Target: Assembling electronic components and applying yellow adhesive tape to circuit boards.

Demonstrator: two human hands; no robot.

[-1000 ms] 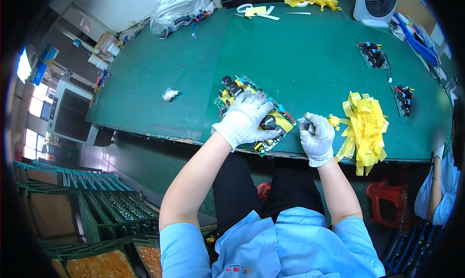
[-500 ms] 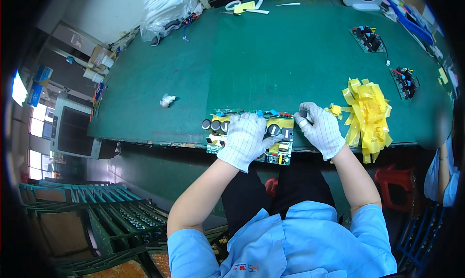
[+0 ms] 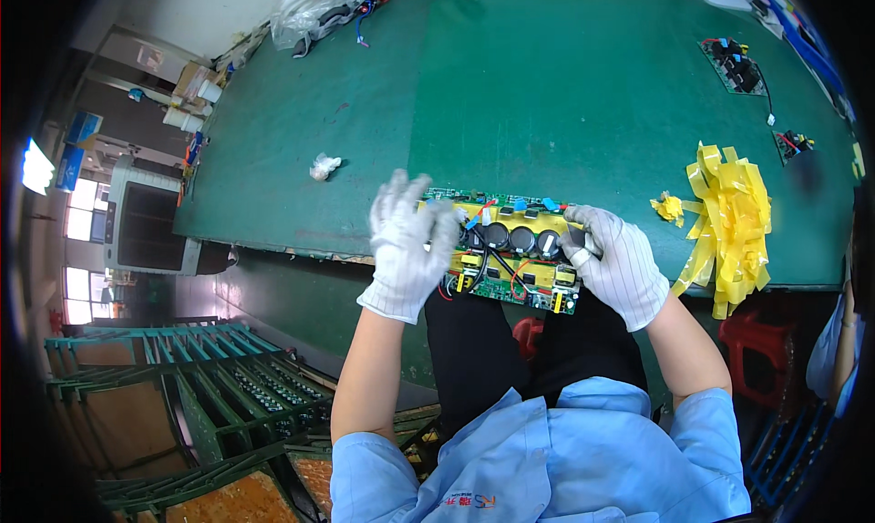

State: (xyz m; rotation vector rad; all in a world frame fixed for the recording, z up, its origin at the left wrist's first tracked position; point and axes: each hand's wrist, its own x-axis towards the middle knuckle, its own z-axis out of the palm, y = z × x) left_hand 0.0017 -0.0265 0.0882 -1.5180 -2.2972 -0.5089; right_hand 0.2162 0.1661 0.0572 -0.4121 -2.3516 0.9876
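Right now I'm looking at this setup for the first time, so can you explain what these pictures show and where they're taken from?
There's no robot here: a person works with two gloved hands. The view comes from a wide fisheye camera on their head, looking down, so straight edges bend. The left hand, blurred, is at the left end of a circuit board; the right hand is at its right end. How firmly either grips is unclear. On the green table lie yellow strips to the right, smaller boards beyond, and a crumpled white piece to the left.
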